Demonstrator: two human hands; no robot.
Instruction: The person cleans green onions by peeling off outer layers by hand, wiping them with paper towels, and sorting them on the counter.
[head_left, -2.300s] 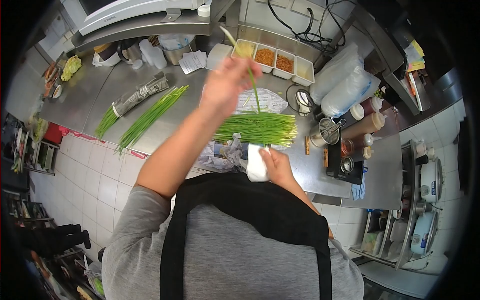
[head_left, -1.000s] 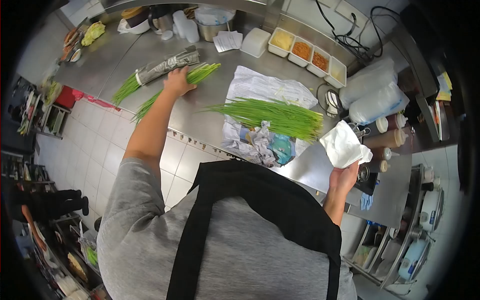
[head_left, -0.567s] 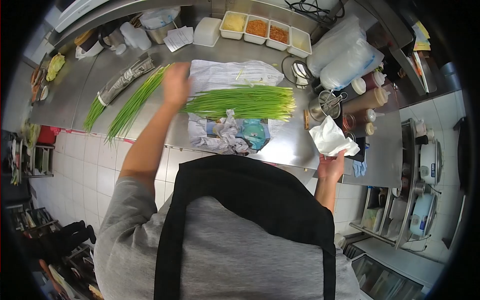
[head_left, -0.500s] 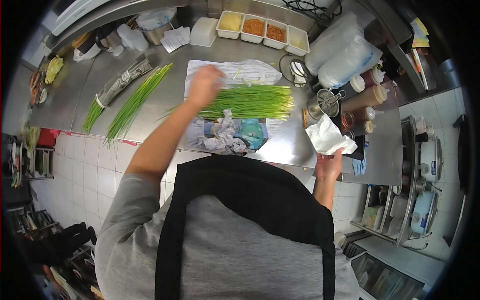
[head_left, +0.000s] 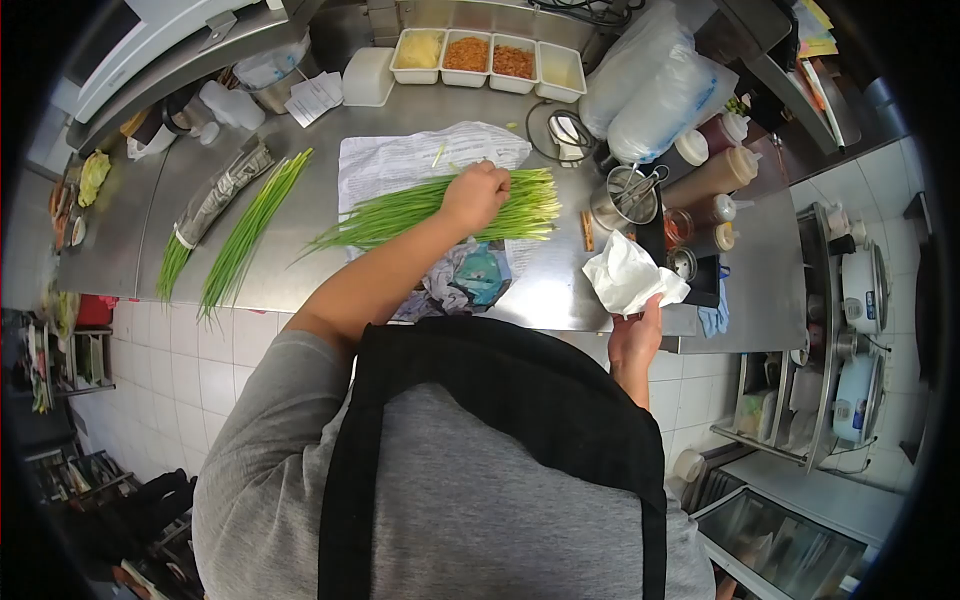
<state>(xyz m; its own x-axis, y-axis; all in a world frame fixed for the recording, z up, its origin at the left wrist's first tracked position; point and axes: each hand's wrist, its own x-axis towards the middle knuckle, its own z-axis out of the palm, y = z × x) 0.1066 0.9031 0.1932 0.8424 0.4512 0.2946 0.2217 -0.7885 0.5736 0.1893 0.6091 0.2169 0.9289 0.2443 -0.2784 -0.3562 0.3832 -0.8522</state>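
Observation:
In the head view my left hand point(head_left: 476, 198) lies on the large bunch of green stalks point(head_left: 400, 212), its fingers bent closed; what they grip is too small to make out. The bunch rests on printed paper point(head_left: 375, 165) on the steel counter. My right hand point(head_left: 636, 335) holds a crumpled white cloth or paper point(head_left: 625, 275) beside the counter's front edge. A smaller bunch of stalks point(head_left: 258, 225) lies to the left, next to a bundle wrapped in newspaper point(head_left: 222, 195). Crumpled paper point(head_left: 440, 285) with a teal patch sits below the large bunch.
White containers of food point(head_left: 466, 58) line the back. Clear plastic bags point(head_left: 645, 110), a metal pot with whisks point(head_left: 625, 200) and sauce bottles point(head_left: 725, 172) stand at the right. Paper slips point(head_left: 314, 97) lie at the back left. A dark-clothed person point(head_left: 135, 515) is at the lower left.
My left hand has come from the smaller bunch at the left, over to the right, and down onto the large bunch. My right hand still holds the white cloth or paper.

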